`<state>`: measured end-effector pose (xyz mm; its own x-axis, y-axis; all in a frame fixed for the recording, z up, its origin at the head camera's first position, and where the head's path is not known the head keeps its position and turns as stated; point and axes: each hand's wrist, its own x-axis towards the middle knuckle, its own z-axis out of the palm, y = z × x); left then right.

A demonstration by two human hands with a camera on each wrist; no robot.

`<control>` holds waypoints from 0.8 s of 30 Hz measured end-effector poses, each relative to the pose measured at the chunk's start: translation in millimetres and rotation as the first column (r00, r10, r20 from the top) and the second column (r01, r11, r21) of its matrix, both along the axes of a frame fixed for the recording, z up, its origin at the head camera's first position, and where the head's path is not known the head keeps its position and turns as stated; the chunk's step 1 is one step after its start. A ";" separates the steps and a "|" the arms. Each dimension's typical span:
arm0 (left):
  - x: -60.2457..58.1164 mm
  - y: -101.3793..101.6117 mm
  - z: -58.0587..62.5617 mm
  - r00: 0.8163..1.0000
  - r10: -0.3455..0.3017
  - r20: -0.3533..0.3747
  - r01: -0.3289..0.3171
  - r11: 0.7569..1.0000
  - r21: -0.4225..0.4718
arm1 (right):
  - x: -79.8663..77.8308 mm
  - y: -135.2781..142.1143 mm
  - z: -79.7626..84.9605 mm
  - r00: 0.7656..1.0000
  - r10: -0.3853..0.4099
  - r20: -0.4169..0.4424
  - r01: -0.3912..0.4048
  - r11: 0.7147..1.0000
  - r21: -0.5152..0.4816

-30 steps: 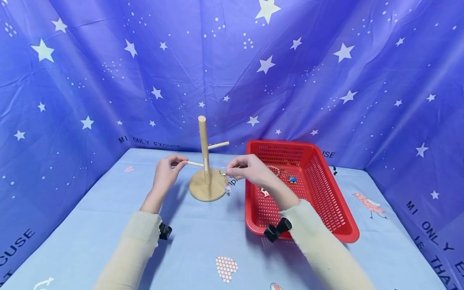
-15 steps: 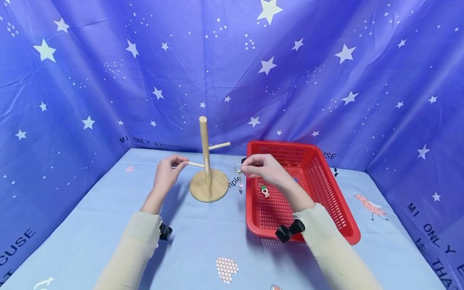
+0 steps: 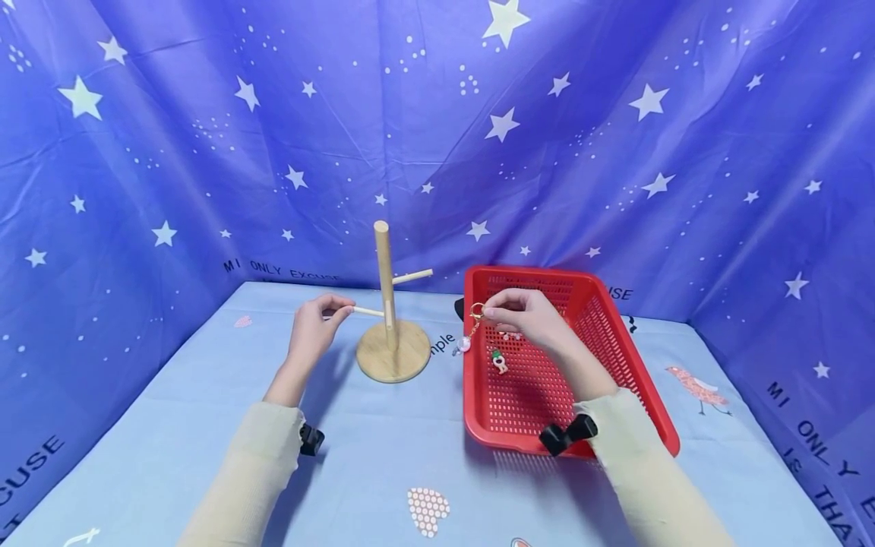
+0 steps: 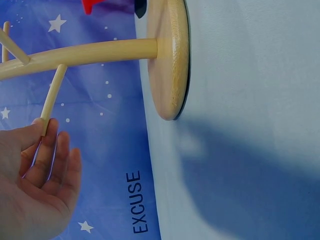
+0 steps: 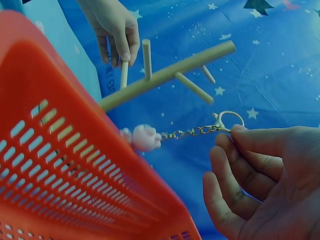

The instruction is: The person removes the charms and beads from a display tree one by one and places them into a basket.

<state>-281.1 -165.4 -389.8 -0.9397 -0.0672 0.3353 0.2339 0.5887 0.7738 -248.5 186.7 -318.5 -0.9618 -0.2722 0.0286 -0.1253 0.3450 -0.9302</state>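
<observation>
My left hand point(image 3: 314, 330) pinches the tip of a thin peg point(image 3: 369, 311) on the wooden stand point(image 3: 403, 365) between thumb and finger. The stand is upright, a post with side pegs on a round base. My right hand point(image 3: 529, 319) pinches a keychain point(image 3: 463, 344) near its gold ring and clasp. The keychain's gold chain and pale pink charm point(image 5: 146, 137) hang at the left rim of the red basket point(image 3: 470, 395). In the right wrist view the charm overlaps the basket's edge; whether they touch I cannot tell.
Inside the basket lies a small green and white charm point(image 3: 500, 362). Another small item point(image 3: 509, 335) there is partly covered by my right hand. A black object point(image 3: 459, 308) stands behind the basket's left rim. A starry curtain point(image 3: 437, 137) hangs behind the table.
My right hand has moved right with the keychain, from beside the stand to over the basket's left side. The left hand has stayed on the peg.
</observation>
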 end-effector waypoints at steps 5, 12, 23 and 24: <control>0.0 0.3 0.1 1.000 -0.001 0.001 0.001 1.000 0.006 | 0.3 10.3 -0.2 1.000 -0.021 -0.003 0.021 0.999 -0.031; -0.3 -0.6 -0.4 1.000 -0.002 -0.006 0.002 1.000 0.009 | 1.7 21.6 4.4 0.998 -0.062 -0.028 0.061 0.997 -0.043; -0.7 -1.1 -0.7 1.000 -0.005 -0.015 0.005 1.000 0.003 | 2.0 38.5 3.3 0.996 -0.093 0.011 0.093 0.994 -0.053; -0.6 -1.1 -0.6 1.000 -0.005 -0.014 0.005 1.000 0.003 | 1.5 40.0 2.5 0.996 -0.091 0.009 0.092 0.994 -0.056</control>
